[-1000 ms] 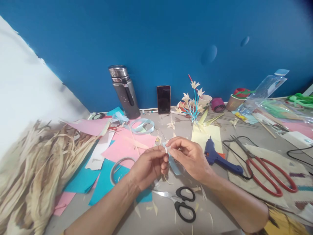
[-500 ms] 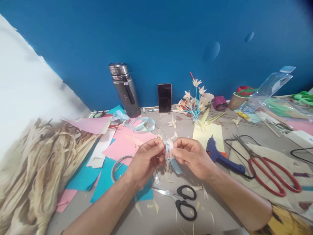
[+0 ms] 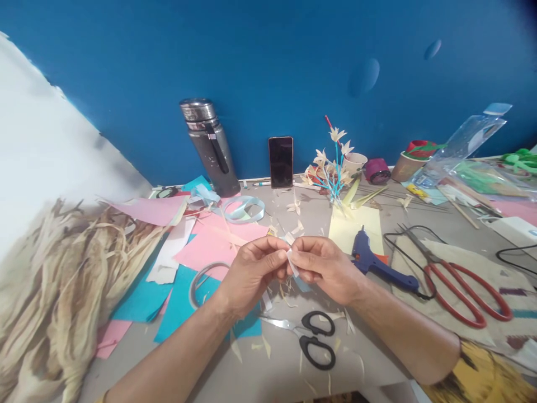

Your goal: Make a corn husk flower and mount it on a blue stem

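Observation:
My left hand (image 3: 262,263) and my right hand (image 3: 323,263) meet above the middle of the table, thumbs and forefingers pinched together. A narrow white strip (image 3: 293,265), perhaps tape or paper, runs between their fingertips. Under my right fingers shows a bit of light blue ribbon (image 3: 302,284); its far part is hidden. Below the hands lie black-handled scissors (image 3: 318,341), blades pointing left. By my left wrist a roll of tape (image 3: 193,288) rests on blue paper (image 3: 180,313). To the right of my right hand is a blue glue gun (image 3: 380,268).
Dried husks (image 3: 62,302) are heaped at left. Behind stand a flask (image 3: 212,151), a phone (image 3: 281,162) and flowers on blue stems (image 3: 335,173). A ribbon coil (image 3: 244,210) lies on pink paper (image 3: 201,240). Large red-handled scissors (image 3: 465,294) lie at right, with a leaning plastic bottle (image 3: 465,143) behind.
My hands have come closer together, fingertips now nearly touching on the white strip. Less of the light blue ribbon shows. The view has shifted slightly.

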{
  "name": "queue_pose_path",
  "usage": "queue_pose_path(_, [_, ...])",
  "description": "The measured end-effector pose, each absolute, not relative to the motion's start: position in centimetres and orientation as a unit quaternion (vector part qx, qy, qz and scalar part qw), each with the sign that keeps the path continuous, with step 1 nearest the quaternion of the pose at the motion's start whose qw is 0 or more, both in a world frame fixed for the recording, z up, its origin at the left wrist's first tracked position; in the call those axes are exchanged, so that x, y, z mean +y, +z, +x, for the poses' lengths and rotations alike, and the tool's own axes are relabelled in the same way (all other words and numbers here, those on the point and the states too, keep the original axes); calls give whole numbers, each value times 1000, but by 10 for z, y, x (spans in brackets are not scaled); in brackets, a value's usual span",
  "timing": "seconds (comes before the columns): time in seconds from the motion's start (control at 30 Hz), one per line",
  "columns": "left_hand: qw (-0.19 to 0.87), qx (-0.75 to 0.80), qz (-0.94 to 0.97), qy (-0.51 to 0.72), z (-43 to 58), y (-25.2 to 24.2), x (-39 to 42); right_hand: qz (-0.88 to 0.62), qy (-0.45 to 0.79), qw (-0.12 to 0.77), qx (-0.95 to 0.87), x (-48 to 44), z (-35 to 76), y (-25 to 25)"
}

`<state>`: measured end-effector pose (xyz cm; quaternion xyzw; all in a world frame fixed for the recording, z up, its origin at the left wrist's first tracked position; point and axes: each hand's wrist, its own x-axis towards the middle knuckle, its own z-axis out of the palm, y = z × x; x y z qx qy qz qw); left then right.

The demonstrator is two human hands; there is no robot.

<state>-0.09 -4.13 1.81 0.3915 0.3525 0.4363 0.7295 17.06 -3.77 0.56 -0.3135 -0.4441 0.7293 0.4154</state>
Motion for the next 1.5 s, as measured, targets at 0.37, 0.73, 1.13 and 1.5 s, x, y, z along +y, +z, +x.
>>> queue_pose_path(0.37, [609, 410, 499, 460, -2, 24, -46, -331, 705, 438, -448, -39, 170, 4])
queue_pose_path(0.73, [582, 447, 526, 430, -2, 30, -49, -355, 682, 424, -479, -40, 171, 6])
queue_pose_path(1.13, [535, 490, 560, 401, 0, 36, -51, -373, 665, 413, -498, -40, 170, 9])
queue_pose_path(1.5, [567, 489, 535, 391, 1, 37, -53, -379, 660, 407, -504, -42, 166, 13])
